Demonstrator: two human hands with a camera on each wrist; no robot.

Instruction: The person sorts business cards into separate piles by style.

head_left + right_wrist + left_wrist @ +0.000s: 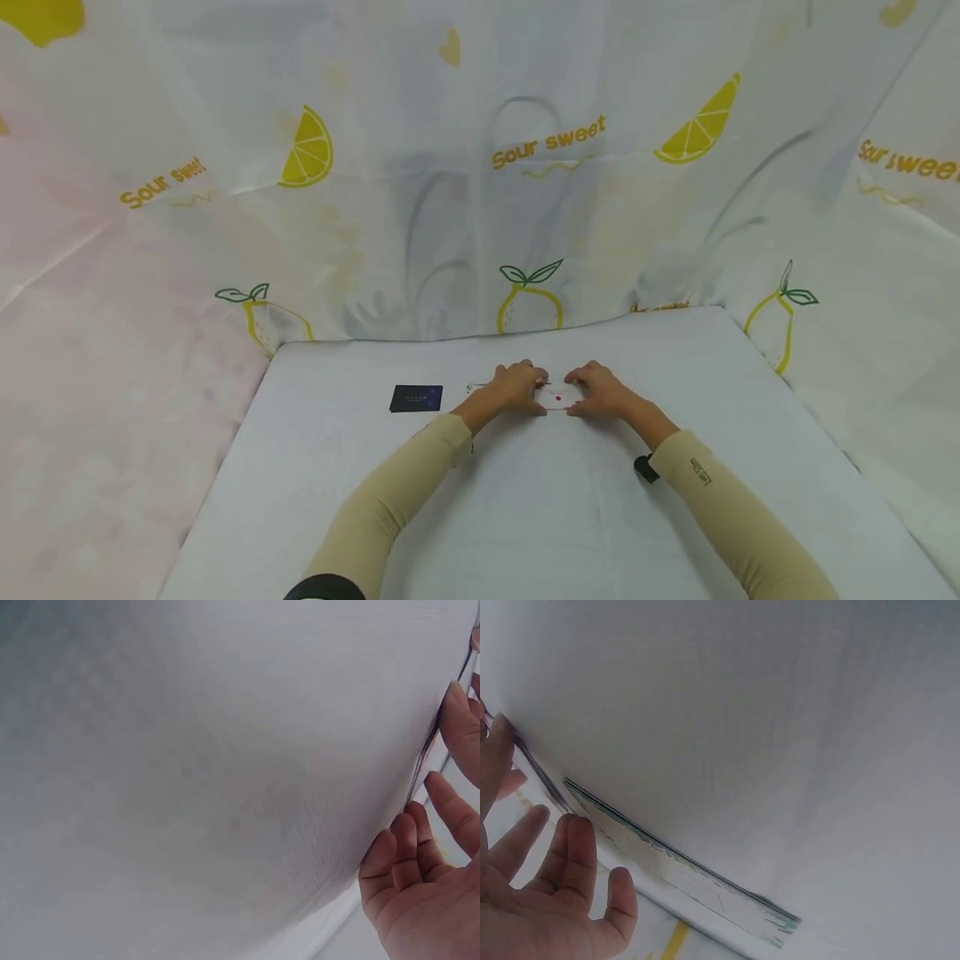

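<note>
A white card (pixel 558 398) with a red dot in its middle lies flat on the table between my two hands. My left hand (pixel 516 388) holds its left end, thumb at the near edge and a finger at the far edge. At the right end, my right hand (pixel 602 392) grips it the same way. Dark layered edges show under the thumbs in the wrist views, so it may be a small stack. Beside the left hand lies a white stack of cards with green markings (pixel 682 862), mostly hidden by that hand in the head view.
A stack of black cards (pixel 416 398) lies farther left on the white-covered table (pixel 555 517). A lemon-print curtain (pixel 420 208) hangs along the table's back edge and sides. A black wrist device (pixel 647 468) sits under the right forearm.
</note>
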